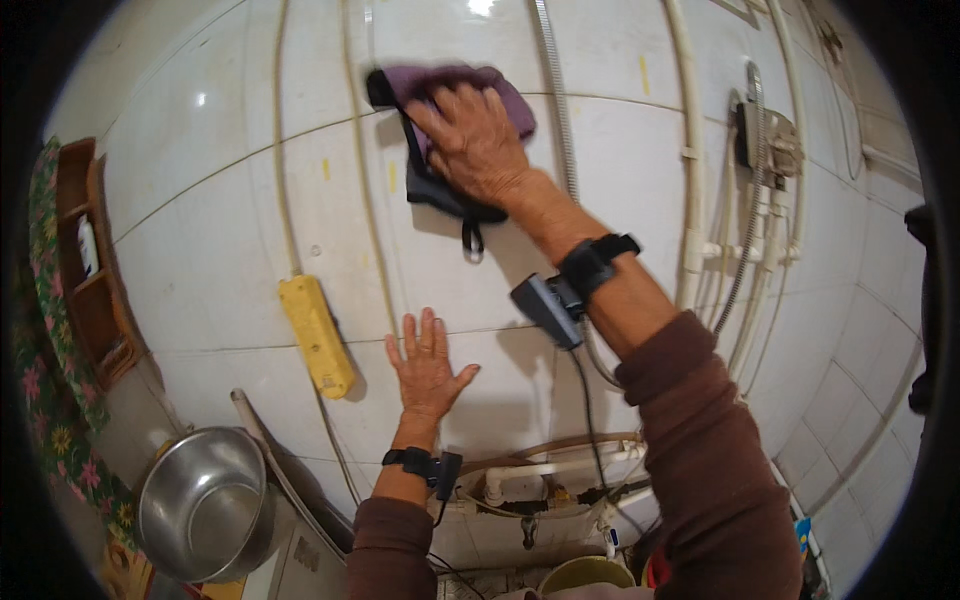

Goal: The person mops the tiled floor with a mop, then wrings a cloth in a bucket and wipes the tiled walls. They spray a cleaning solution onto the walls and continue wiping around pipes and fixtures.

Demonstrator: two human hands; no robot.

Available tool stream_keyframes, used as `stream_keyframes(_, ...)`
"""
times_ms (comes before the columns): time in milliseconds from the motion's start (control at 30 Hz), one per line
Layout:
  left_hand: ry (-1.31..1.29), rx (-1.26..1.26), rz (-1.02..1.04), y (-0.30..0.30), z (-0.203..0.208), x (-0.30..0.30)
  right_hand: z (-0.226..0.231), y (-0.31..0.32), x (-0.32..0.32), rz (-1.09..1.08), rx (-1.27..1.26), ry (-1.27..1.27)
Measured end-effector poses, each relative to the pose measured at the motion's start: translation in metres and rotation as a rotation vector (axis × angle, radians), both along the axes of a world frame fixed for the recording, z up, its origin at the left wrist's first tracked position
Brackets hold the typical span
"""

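My right hand (468, 140) presses a purple cloth with black edging (505, 95) against the white tiled wall (480, 290). A black loop hangs from the cloth's lower edge. The fingers are bent onto the fabric, and part of the cloth is hidden beneath them. Lower down, my left hand (428, 372) lies flat on the tiles with its fingers spread, holding nothing. To its left a yellow power strip (318, 338) hangs on the wall. Each wrist wears a black strap with a small device.
Pale cables and a metal hose (556, 90) run down the wall. White pipes (690, 155) and a valve fixture (770, 140) stand at right. A steel pot (205, 505) sits lower left, below a wooden shelf (92, 260) and flowered curtain (62, 400). White plumbing (560, 467) crosses below.
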State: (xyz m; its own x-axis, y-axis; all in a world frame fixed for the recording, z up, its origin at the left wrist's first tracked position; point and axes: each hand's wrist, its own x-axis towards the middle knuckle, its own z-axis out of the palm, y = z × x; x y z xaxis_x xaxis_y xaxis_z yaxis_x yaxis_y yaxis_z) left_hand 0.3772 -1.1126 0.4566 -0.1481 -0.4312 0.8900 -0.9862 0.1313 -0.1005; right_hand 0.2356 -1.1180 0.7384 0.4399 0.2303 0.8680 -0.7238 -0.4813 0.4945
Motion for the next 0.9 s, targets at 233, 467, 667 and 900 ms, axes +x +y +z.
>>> stream_keyframes(233, 0.041, 0.005, -0.227, 0.029, 0.002, 0.007, -0.113, -0.015, 0.028, 0.139, 0.002, 0.242)
stream_keyframes(467, 0.226, 0.291, -0.327, 0.185, -0.11, 0.071, -0.243, 0.014, 0.025, -0.072, 0.251, 0.774)
stream_keyframes(667, 0.272, 0.202, 0.196, 0.326, -0.174, 0.168, -0.101, -0.007, 0.06, 0.011, -0.054, 0.374)
stream_keyframes(900, 0.439, 0.227, 0.412, 0.349, -0.184, 0.206, -0.006, -0.009, 0.105, -0.139, -0.088, 0.048)
